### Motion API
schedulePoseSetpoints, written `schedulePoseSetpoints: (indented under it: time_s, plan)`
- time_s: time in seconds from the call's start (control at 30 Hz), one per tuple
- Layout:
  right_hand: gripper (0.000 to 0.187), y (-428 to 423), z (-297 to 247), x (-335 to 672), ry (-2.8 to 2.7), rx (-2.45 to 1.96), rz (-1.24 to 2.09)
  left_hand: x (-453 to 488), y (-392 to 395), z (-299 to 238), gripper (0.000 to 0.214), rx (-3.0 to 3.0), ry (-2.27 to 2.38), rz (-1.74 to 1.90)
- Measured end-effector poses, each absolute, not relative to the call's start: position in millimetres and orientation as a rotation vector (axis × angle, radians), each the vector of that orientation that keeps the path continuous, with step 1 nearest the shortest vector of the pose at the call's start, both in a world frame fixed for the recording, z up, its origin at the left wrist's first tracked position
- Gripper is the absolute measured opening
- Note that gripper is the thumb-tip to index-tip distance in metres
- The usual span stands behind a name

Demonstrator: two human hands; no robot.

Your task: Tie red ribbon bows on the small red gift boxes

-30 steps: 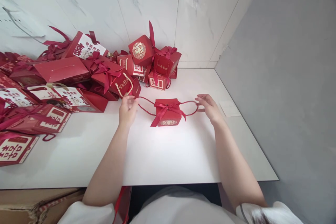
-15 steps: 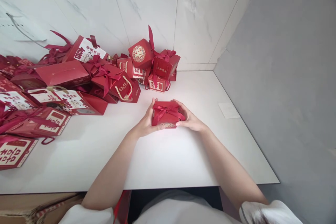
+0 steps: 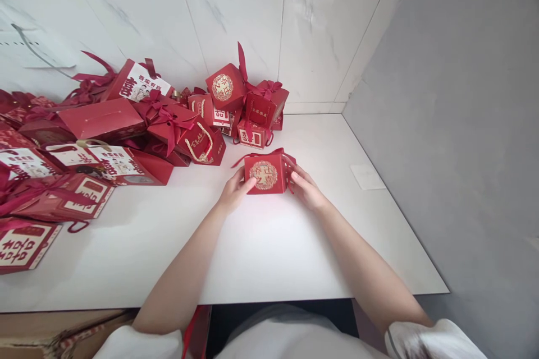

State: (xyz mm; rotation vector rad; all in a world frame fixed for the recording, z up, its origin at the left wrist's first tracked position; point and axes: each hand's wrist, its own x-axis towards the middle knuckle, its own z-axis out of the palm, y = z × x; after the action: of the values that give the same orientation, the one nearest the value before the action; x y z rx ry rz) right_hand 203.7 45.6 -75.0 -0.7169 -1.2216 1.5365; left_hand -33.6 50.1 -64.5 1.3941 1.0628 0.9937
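Note:
A small red gift box point(image 3: 275, 186) with a round gold emblem on its side is held up over the white table, tilted so the emblem faces me. Its red ribbon point(image 3: 275, 152) lies along the far edge, with a loose end out to the left. My left hand point(image 3: 234, 189) grips the box's left side, thumb on the front face by the emblem. At the right end my right hand point(image 3: 306, 187) is closed on the box, its thumb at the edge near a hanging ribbon end. The fingers behind the box are hidden.
Many red gift boxes point(image 3: 101, 118) with ribbons and cord handles are heaped on the left of the table point(image 3: 269, 258). A smaller stack point(image 3: 265, 106) stands against the tiled wall. A white paper point(image 3: 367, 177) lies to the right. A cardboard box point(image 3: 54, 331) sits below the front edge.
The gift box has been tipped so its emblem side, instead of the bow on top, faces me. Both hands have shifted their hold with it.

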Motion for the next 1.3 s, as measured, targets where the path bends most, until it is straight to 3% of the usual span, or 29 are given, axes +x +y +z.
schedulePoseSetpoints:
  time_s: [0.23,0.5,0.63,0.77,0.87,1.17,1.3]
  plan:
    - [0.076,47.1,-80.3,199.1,-1.127,-0.763,1.68,-22.1,50.2,-63.9,0.071,1.023,1.178,1.06]
    - [0.069,47.0,-84.2,194.5,-1.04,-0.851,1.672,-19.7,49.9,-61.1,0.079,0.895,1.098,1.011]
    - [0.068,47.3,-83.9,193.8,-0.979,-0.902,1.669,-20.4,44.9,-49.5,0.08,0.819,0.935,0.875]
    - [0.052,47.1,-83.0,194.9,-1.078,-0.923,1.725,-25.8,43.4,-37.4,0.091,0.648,0.838,0.615]
    - [0.058,46.5,-79.8,194.6,-1.104,-0.996,1.75,-28.5,44.2,-30.3,0.095,0.509,0.861,0.533]
    - [0.058,45.8,-76.5,191.1,-1.05,-1.001,1.727,-26.5,44.1,-31.9,0.095,0.428,0.823,0.534]
    - [0.048,44.9,-78.2,189.6,-1.001,-0.918,1.408,-22.5,41.0,-41.3,0.072,0.627,0.854,0.748]
